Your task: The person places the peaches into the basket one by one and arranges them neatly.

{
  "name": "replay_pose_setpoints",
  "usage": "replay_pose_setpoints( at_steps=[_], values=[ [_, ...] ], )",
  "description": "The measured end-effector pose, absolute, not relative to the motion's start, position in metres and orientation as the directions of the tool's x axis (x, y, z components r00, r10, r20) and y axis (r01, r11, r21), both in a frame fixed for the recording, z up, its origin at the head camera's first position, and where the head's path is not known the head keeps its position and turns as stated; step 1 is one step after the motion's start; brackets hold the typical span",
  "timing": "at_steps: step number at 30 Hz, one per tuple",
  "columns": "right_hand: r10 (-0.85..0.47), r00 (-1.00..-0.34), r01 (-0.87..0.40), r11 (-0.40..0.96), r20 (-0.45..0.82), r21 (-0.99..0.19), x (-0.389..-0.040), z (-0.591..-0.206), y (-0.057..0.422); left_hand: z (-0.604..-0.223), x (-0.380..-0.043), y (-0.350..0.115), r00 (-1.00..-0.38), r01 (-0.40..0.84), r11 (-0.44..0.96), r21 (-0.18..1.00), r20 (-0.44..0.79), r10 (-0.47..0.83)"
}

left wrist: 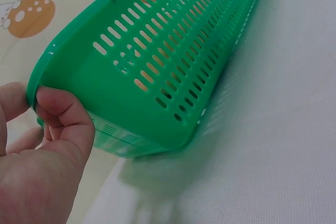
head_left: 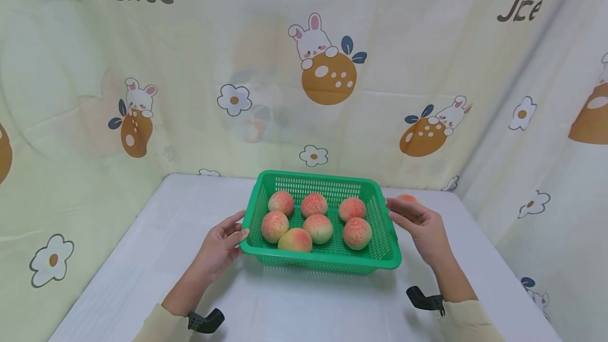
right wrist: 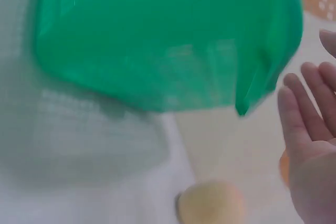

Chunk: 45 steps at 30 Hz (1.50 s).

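Left hand [head_left: 219,247] pinches the basket [head_left: 380,236] rim; right hand [head_left: 421,226], fingers spread, just beside it.

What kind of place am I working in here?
Probably a staged recording booth, not a real kitchen: a white table walled in by cartoon rabbit curtains, with only a green basket of peaches.

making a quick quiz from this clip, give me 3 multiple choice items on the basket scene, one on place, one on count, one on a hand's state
1. Where does the loose peach lie?
A. in the basket
B. on the table behind the right hand
C. in the left hand

2. How many peaches are in the green basket?
A. four
B. seven
C. ten

3. What is the left hand doing?
A. gripping the basket's rim
B. lying flat on the table
C. holding a peach

Answers: B, it shows just past the fingers; B, seven count in the head view; A, the left wrist view shows the thumb on the rim.
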State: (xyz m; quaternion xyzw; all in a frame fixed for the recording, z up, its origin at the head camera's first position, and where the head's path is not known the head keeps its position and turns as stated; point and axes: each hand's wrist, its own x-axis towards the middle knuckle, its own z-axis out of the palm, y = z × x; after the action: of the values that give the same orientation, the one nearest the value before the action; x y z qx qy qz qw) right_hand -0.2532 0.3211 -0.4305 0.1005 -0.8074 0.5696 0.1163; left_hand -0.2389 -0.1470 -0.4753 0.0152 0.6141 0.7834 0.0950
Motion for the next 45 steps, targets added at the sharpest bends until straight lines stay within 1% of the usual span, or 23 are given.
replay_pose_setpoints(
  at_steps=[3, 6, 10, 14, 17, 19, 22, 26, 30, 39, 45],
  values=[
    [0.067, -0.950, -0.267, 0.326, 0.304, -0.907, -0.257, -0.440, 0.330, -0.476, -0.239, -0.147, -0.983, -0.126, -0.231, 0.965, -0.090, 0.161],
    [0.181, -0.944, -0.213, 0.308, 0.277, -0.927, -0.263, -0.448, 0.337, -0.475, -0.238, -0.147, -0.983, -0.124, -0.230, 0.965, -0.087, 0.163],
    [0.312, -0.916, -0.148, 0.326, 0.254, -0.934, -0.273, -0.458, 0.344, -0.474, -0.238, -0.148, -0.983, -0.124, -0.226, 0.966, -0.088, 0.163],
    [0.403, -0.880, -0.128, 0.307, 0.250, -0.943, -0.282, -0.467, 0.348, -0.473, -0.237, -0.148, -0.982, -0.127, -0.225, 0.966, -0.091, 0.164],
    [0.443, -0.860, -0.132, 0.285, 0.253, -0.949, -0.287, -0.473, 0.349, -0.473, -0.237, -0.148, -0.983, -0.126, -0.226, 0.966, -0.089, 0.163],
    [0.455, -0.848, -0.143, 0.294, 0.270, -0.945, -0.290, -0.477, 0.350, -0.473, -0.237, -0.148, -0.982, -0.123, -0.224, 0.967, -0.086, 0.167],
    [0.461, -0.834, -0.138, 0.358, 0.304, -0.923, -0.298, -0.485, 0.353, -0.474, -0.237, -0.147, -0.983, -0.120, -0.225, 0.967, -0.084, 0.164],
    [0.477, -0.821, -0.080, 0.446, 0.312, -0.891, -0.308, -0.494, 0.359, -0.475, -0.238, -0.147, -0.982, -0.124, -0.225, 0.966, -0.088, 0.166],
    [0.491, -0.830, -0.009, 0.461, 0.263, -0.887, -0.318, -0.497, 0.365, -0.476, -0.239, -0.147, -0.982, -0.124, -0.223, 0.967, -0.087, 0.166],
    [0.444, -0.892, 0.107, 0.387, 0.084, -0.916, -0.329, -0.490, 0.375, -0.475, -0.238, -0.146, -0.984, -0.123, -0.219, 0.968, -0.089, 0.157],
    [0.389, -0.921, 0.156, 0.416, 0.020, -0.896, -0.336, -0.492, 0.382, -0.474, -0.238, -0.146, -0.983, -0.128, -0.217, 0.968, -0.096, 0.154]
  ],
)
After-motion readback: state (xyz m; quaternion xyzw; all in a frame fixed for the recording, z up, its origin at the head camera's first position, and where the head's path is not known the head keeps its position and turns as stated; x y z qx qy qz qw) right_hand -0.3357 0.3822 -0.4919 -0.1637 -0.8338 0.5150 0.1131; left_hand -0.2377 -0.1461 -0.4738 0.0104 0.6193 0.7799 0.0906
